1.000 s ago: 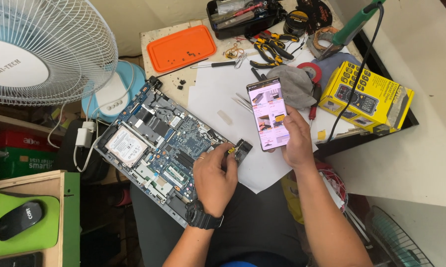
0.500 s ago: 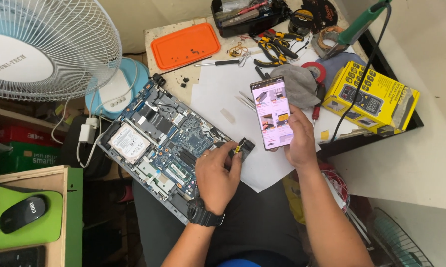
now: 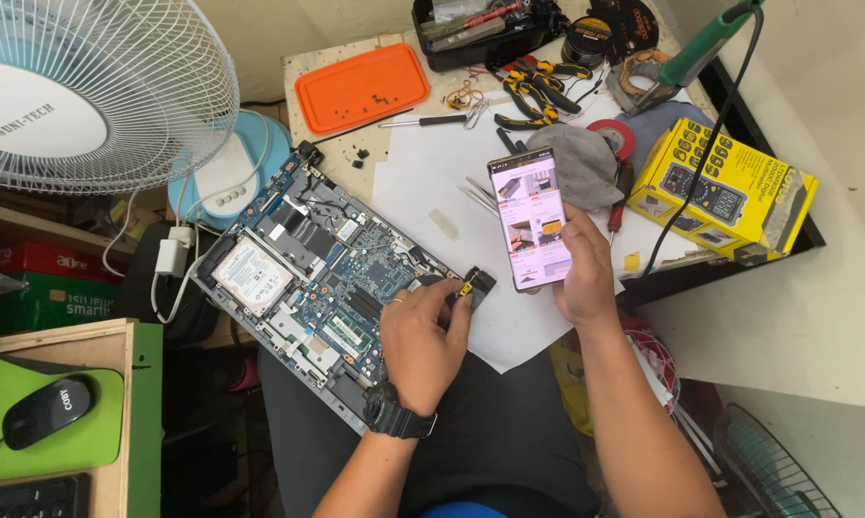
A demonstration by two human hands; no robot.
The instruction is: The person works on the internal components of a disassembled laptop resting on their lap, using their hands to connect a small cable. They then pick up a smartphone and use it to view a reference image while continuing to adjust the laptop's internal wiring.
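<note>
Change since 1 second ago: slight. The left hand (image 3: 421, 338) has stayed at the near right corner of the opened laptop (image 3: 322, 278), fingers closed on a small black part with a yellow label (image 3: 472, 285). The right hand (image 3: 582, 278) has kept the smartphone (image 3: 530, 219) raised, screen lit and facing up. The work therefore appears paused on a comparison of part and screen; this is a judgement.

Pose: the left wrist, wearing a black watch (image 3: 394, 414), is bent inward, thumb and forefinger pinching the part against the laptop edge. The right hand grips the phone from below, thumb along its right edge.

Surroundings: white paper sheet (image 3: 423, 182) under the laptop's right side; orange tray (image 3: 361, 88) far; yellow box (image 3: 730, 190) right; pliers (image 3: 533, 91) far; white fan (image 3: 87, 91) left.
</note>
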